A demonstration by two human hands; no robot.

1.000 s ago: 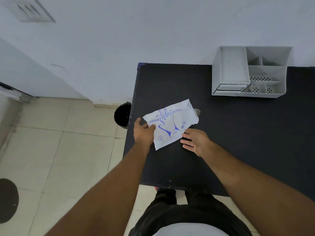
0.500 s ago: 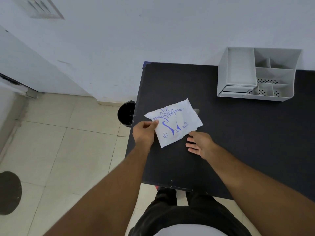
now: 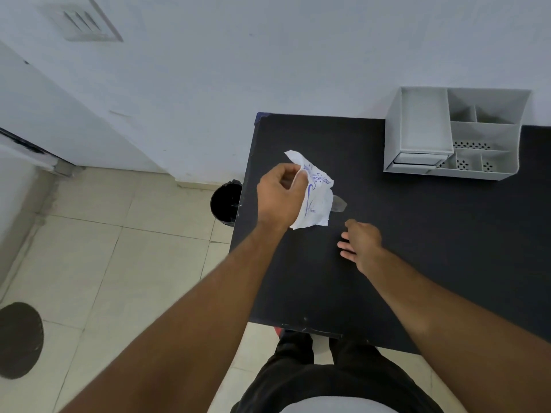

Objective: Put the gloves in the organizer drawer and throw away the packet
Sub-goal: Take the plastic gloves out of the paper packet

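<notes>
A white glove packet (image 3: 316,195) with blue print hangs crumpled above the black table (image 3: 417,234), lifted off its surface. My left hand (image 3: 280,198) grips the packet's upper left part. Just right of the packet a pale translucent piece (image 3: 339,203) lies on the table; I cannot tell what it is. My right hand (image 3: 359,241) rests flat on the table with its fingers spread, apart from the packet. The grey organizer (image 3: 453,134) stands at the table's back right, with its drawer (image 3: 417,158) at the lower left front.
A black bin (image 3: 225,202) stands on the tiled floor against the table's left edge. A white wall runs behind the table. A dark round mark (image 3: 19,339) lies on the floor at far left. My legs are at the table's near edge.
My left hand has lifted the packet off the table and crumpled it. My right hand has let go of the packet's edge and stays on the table.
</notes>
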